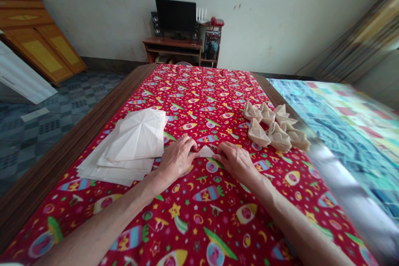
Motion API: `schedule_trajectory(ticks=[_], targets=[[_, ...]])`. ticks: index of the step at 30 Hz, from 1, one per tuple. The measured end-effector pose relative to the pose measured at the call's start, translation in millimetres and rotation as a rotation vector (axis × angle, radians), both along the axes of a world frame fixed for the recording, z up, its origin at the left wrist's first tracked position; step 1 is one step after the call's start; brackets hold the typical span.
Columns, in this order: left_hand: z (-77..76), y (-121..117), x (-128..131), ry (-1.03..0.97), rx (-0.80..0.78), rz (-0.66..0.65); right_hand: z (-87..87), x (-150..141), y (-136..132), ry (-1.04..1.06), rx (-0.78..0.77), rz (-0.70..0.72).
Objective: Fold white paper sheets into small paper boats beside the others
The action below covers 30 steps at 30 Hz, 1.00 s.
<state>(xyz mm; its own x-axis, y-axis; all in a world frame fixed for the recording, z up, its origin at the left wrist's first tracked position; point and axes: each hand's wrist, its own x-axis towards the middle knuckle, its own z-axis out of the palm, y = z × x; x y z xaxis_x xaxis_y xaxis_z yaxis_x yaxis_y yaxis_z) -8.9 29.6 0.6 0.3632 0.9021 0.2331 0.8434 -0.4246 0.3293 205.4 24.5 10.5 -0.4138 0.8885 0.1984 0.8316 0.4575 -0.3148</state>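
Note:
A small piece of folded white paper (206, 152) lies on the red cloth between my two hands, its visible part roughly triangular. My left hand (178, 156) grips its left end, thumb and fingers pinched together. At the opposite end, my right hand (237, 159) pinches the paper in the same way. Left of my left hand is a stack of creased white paper sheets (137, 137), the top one marked with fold lines that meet at its middle. To the right of my right hand stand several stacks of folded paper pieces (258, 133), cream in colour and pointed.
A red patterned cloth (202, 224) covers the wooden table (124, 87). Beyond its far end is a desk (173, 43) with a monitor (176, 16), speakers and a red telephone (217, 21). A bed with a patchwork cover (343, 116) adjoins the right side.

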Motion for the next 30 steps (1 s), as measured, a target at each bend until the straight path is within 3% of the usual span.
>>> schedule_trajectory(ticks=[5,11,20,25,30], targets=[[-5.2,4,-1,-0.119,0.022,-0.082,-2.9,0,-1,0.101,-0.006,0.017],[1.0,6,9,-0.167,0.039,-0.139,-11.3,0,-5,0.179,0.055,0.034],[7.9,2,16,-0.296,-0.056,-0.192,-2.8,-3,-3,0.435,-0.049,0.071],[9.2,-4,21,-0.356,-0.057,-0.208,-10.2,-6,-5,0.418,0.006,0.109],[9.1,-2,19,-0.468,-0.055,-0.132,-8.7,-4,-8,0.384,0.05,0.096]])
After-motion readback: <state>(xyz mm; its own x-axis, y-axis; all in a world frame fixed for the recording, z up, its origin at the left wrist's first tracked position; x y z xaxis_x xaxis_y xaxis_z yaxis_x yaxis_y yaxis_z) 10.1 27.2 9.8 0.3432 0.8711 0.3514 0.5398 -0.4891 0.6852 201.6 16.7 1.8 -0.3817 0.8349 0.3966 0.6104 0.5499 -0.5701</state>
